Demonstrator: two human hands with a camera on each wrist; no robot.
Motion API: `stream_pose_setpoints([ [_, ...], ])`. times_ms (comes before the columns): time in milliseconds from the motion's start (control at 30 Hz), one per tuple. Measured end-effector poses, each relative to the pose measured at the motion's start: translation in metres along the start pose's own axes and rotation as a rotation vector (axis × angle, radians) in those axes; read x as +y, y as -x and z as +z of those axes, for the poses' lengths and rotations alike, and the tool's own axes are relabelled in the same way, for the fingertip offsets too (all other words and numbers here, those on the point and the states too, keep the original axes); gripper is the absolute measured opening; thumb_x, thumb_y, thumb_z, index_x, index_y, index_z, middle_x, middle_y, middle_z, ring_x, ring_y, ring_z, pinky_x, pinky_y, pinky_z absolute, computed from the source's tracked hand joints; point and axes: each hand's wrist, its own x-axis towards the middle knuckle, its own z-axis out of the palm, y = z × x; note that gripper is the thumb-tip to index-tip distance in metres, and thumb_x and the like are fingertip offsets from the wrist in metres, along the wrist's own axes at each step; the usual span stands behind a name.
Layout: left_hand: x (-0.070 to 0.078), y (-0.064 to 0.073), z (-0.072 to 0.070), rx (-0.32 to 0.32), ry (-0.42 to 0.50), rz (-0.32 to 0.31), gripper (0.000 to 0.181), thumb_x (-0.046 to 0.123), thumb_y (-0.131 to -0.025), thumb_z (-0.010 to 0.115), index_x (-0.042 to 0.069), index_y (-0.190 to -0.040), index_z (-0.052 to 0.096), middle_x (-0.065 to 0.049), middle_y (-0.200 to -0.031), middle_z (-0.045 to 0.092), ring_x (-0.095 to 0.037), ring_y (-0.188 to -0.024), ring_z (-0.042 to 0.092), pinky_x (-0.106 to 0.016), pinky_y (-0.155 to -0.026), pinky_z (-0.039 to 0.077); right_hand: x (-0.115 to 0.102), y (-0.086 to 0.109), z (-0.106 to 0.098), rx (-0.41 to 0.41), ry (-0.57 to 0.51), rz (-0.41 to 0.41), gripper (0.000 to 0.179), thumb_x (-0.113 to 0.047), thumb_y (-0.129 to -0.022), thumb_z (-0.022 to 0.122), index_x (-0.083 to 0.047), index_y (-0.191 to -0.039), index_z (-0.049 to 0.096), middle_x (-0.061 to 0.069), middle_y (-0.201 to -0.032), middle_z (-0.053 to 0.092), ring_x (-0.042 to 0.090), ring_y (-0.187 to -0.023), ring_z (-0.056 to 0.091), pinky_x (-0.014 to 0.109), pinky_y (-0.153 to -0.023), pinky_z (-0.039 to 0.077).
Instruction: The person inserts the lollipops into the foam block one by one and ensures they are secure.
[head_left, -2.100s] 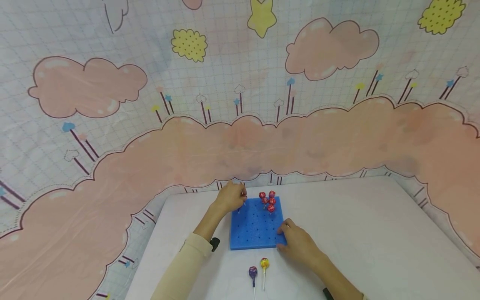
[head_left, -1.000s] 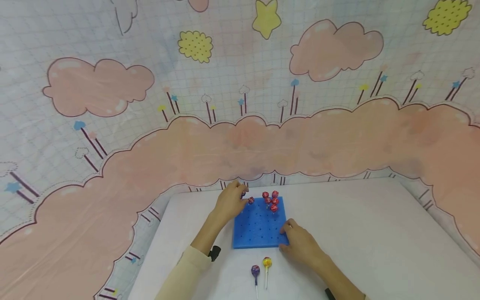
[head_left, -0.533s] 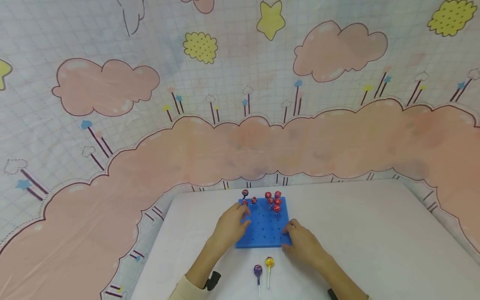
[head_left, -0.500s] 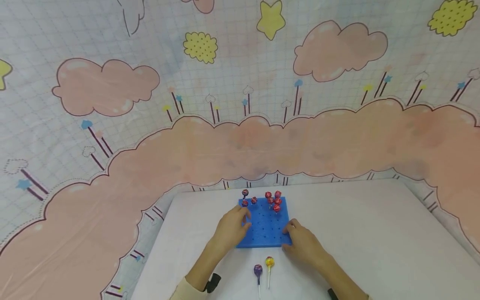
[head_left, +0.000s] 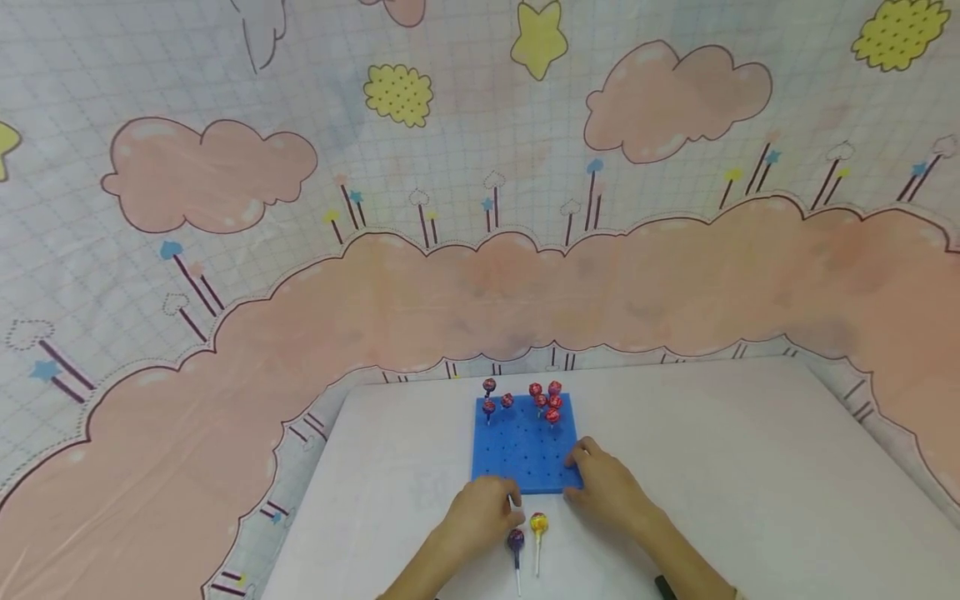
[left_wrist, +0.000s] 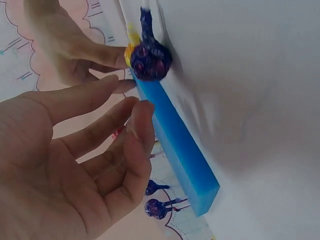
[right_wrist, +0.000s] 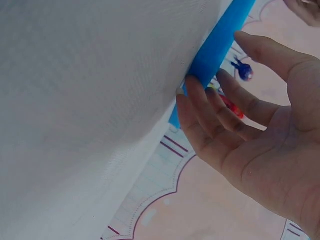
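A blue foam board (head_left: 525, 454) with rows of small holes lies on the white table. My right hand (head_left: 607, 483) holds its near right corner; in the right wrist view, bent fingers and thumb (right_wrist: 265, 52) meet the board's edges. My left hand (head_left: 483, 512) is just in front of the board, fingers loosely bent, holding nothing. Close by its fingertips lies a purple-wrapped lollipop (head_left: 516, 540), its head large in the left wrist view. A yellow lollipop (head_left: 538, 523) lies to the right of it, stick toward me.
Several red lollipops (head_left: 552, 415) stand in the board's far right corner. Dark purple-red lollipops (head_left: 489, 407) stand at its far left. Behind the white table (head_left: 712, 442) hangs a cloud-patterned backdrop (head_left: 480, 292).
My left hand has released a dark lollipop standing at the board's far left and come back toward me, to the loose purple one. My right hand has stayed at the corner.
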Motion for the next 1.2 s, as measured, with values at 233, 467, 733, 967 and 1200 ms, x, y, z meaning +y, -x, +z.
stream_pose_setpoints([
  [233, 0.001, 0.007, 0.011, -0.038, 0.004, 0.028, 0.009, 0.017, -0.089, 0.083, 0.015, -0.092, 0.075, 0.006, -0.081, 0.056, -0.008, -0.072, 0.05, -0.024, -0.061, 0.047, -0.002, 0.001, -0.001, 0.021, -0.007, -0.017, 0.038, -0.021, -0.083, 0.091, -0.006, -0.11, 0.07, 0.005, -0.11, 0.061, 0.021, -0.098, 0.066, 0.042, -0.091, 0.062],
  [467, 0.002, 0.009, 0.019, -0.061, 0.006, -0.013, 0.012, 0.019, -0.09, 0.083, 0.016, -0.085, 0.072, 0.008, -0.079, 0.053, -0.009, -0.071, 0.049, -0.025, -0.061, 0.045, -0.001, 0.001, 0.0, 0.025, -0.014, -0.023, 0.038, -0.021, -0.082, 0.091, -0.005, -0.11, 0.071, 0.005, -0.11, 0.062, 0.021, -0.097, 0.066, 0.041, -0.091, 0.062],
  [733, 0.001, 0.01, 0.023, -0.051, -0.013, -0.02, 0.016, 0.017, -0.088, 0.084, 0.017, -0.082, 0.07, 0.009, -0.076, 0.052, -0.009, -0.07, 0.048, -0.025, -0.062, 0.044, 0.0, 0.0, 0.001, 0.025, -0.008, -0.016, 0.038, -0.021, -0.082, 0.091, -0.006, -0.11, 0.071, 0.005, -0.11, 0.062, 0.021, -0.098, 0.066, 0.041, -0.092, 0.062],
  [967, -0.002, 0.007, 0.026, -0.05, 0.012, -0.025, 0.015, 0.016, -0.087, 0.084, 0.016, -0.082, 0.07, 0.008, -0.077, 0.052, -0.009, -0.071, 0.049, -0.025, -0.063, 0.045, 0.0, -0.002, 0.002, 0.019, -0.006, -0.002, 0.038, -0.022, -0.082, 0.091, -0.006, -0.111, 0.071, 0.004, -0.111, 0.062, 0.021, -0.1, 0.066, 0.041, -0.093, 0.062],
  [1200, -0.002, 0.007, 0.02, -0.063, 0.065, -0.023, 0.016, 0.012, -0.087, 0.083, 0.016, -0.084, 0.069, 0.007, -0.078, 0.054, -0.01, -0.073, 0.05, -0.025, -0.063, 0.046, -0.001, -0.001, 0.002, 0.025, -0.01, -0.006, 0.038, -0.021, -0.082, 0.091, -0.006, -0.111, 0.071, 0.004, -0.11, 0.062, 0.021, -0.1, 0.066, 0.042, -0.092, 0.062],
])
